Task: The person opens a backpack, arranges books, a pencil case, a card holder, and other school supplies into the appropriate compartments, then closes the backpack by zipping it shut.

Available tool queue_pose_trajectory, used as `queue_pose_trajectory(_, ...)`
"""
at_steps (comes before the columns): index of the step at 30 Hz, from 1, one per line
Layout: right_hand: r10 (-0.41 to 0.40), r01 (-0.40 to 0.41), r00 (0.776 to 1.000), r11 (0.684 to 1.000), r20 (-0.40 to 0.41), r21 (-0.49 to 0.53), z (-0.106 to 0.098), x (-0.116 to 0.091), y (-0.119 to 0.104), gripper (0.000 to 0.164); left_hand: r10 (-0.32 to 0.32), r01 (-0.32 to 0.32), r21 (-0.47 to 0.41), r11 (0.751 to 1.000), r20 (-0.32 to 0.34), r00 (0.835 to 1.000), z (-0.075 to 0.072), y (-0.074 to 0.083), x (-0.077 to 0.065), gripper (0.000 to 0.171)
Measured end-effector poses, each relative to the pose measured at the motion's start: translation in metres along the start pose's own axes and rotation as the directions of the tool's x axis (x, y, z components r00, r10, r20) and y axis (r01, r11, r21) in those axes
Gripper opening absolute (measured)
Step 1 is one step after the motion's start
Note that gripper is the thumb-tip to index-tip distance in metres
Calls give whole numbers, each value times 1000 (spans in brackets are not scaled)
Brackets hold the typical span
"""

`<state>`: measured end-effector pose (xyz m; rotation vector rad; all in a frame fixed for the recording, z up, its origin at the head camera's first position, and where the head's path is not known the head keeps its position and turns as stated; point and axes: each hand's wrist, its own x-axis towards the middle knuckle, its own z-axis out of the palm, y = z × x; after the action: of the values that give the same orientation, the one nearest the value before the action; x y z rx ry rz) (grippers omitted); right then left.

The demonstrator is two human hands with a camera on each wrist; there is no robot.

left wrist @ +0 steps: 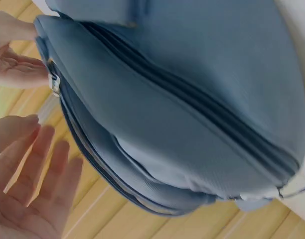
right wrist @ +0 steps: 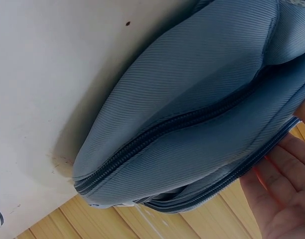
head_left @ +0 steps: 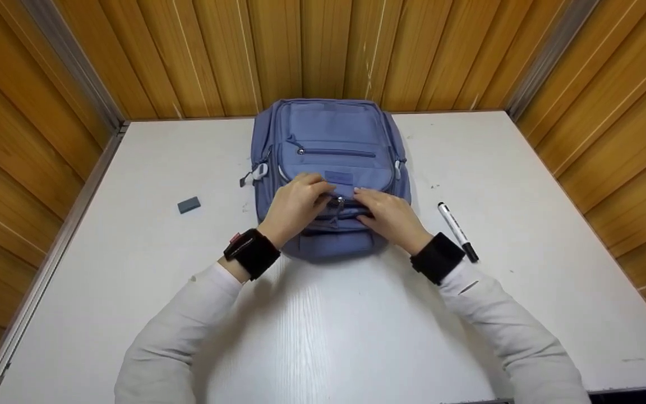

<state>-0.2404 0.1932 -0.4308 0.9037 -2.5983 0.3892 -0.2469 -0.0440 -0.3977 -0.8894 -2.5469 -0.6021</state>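
A blue backpack (head_left: 331, 126) lies on the white table with its front pocket's zipper partly undone; a pale lining shows in the gap in the left wrist view. A metal zipper pull (left wrist: 54, 84) sits on the pocket's rim. My left hand (head_left: 299, 203) is over the left part of the pocket, close to the zipper. In the left wrist view its fingers (left wrist: 45, 164) are fairly straight and apart from the cloth. My right hand (head_left: 393, 217) grips the pocket's edge (right wrist: 252, 162), thumb on one side and fingers on the other.
A dark grey rectangular block (head_left: 189, 205) lies left of the backpack. To the right, beside my right wrist, is a black-and-white marker (head_left: 457, 231). Wood-patterned walls (head_left: 351, 50) border the table (head_left: 525, 224) at the back and sides.
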Motion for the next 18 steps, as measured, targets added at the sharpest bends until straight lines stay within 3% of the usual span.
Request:
queue_pose_trajectory(8, 9, -8, 1000, 1000, 25, -15, 1, 0, -1, 44, -62, 58, 155, 986, 18, 998, 8, -18, -4, 49)
queue_pose_trajectory(18, 12, -9, 998, 999, 68, -37, -13, 7, -6, 43, -55, 56, 251, 966, -9, 998, 16, -20, -10, 50)
